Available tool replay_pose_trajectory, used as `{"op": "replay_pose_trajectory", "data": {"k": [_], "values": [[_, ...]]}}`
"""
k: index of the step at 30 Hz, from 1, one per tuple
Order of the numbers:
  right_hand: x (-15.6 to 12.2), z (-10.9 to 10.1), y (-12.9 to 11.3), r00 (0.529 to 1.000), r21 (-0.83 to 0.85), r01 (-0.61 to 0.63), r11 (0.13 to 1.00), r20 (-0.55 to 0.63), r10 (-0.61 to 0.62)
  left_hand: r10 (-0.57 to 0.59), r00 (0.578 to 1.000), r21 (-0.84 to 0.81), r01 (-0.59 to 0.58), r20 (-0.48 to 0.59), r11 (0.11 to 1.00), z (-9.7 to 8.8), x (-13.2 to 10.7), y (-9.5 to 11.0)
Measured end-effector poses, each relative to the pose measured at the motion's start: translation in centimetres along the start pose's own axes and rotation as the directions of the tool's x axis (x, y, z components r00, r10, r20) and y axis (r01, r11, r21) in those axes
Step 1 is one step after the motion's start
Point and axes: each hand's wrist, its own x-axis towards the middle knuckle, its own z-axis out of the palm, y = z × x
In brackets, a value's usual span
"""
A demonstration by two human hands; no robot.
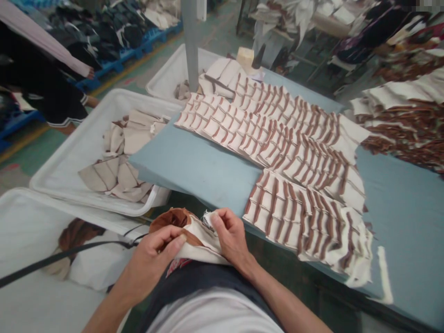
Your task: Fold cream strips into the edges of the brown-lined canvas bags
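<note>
Near my waist, my left hand [163, 247] pinches a brown and cream fabric piece [204, 247] between thumb and fingers. The piece is folded, and its rolled brown part [169, 218] stands up behind the hand. My right hand [231, 233] is closed at the right end of the same piece. Between its thumb and forefinger shows a small white, frayed scrap [208, 220]. Beyond the hands, rows of overlapping cream fabric pieces with brown edges [277, 208] lie on a blue table [208, 162].
White bins [45, 178] stand at left, holding beige fabric pieces [118, 175]. A grey post [190, 46] rises by the table. More brown and cream pieces [409, 125] are stacked at right. A black strap [65, 256] crosses the near bin. A person [41, 69] is at upper left.
</note>
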Motion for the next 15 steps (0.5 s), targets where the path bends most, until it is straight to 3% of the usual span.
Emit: {"op": "replay_pose_trajectory", "data": {"k": [3, 6, 8, 10, 15], "values": [[0.0, -1.7, -3.9, 0.998, -0.087, 0.044, 0.995, 0.039, -0.041, 0.107, 0.993, 0.075, -0.102, -0.056, 0.992, 0.0, 0.4, 0.9], [-1.3, -2.6, -8.4, 0.96, -0.166, 0.013, 0.986, 0.277, 0.034, 0.206, 0.97, 0.135, -0.19, -0.125, 0.973, -0.2, 0.8, 2.1], [-2.4, -2.4, -10.5, 0.926, -0.187, 0.019, 0.982, 0.374, 0.054, 0.266, 0.955, 0.147, -0.246, -0.134, 0.958, -0.4, 1.1, 2.9], [-3.1, -1.7, -11.7, 0.921, -0.21, 0.075, 0.975, 0.389, 0.012, 0.318, 0.937, 0.143, -0.298, -0.147, 0.944, -0.5, 1.2, 3.6], [-2.8, -0.1, -12.1, 0.943, -0.196, 0.206, 0.959, 0.302, -0.141, 0.369, 0.919, 0.139, -0.351, -0.136, 0.926, -0.2, 1.3, 4.1]]}}
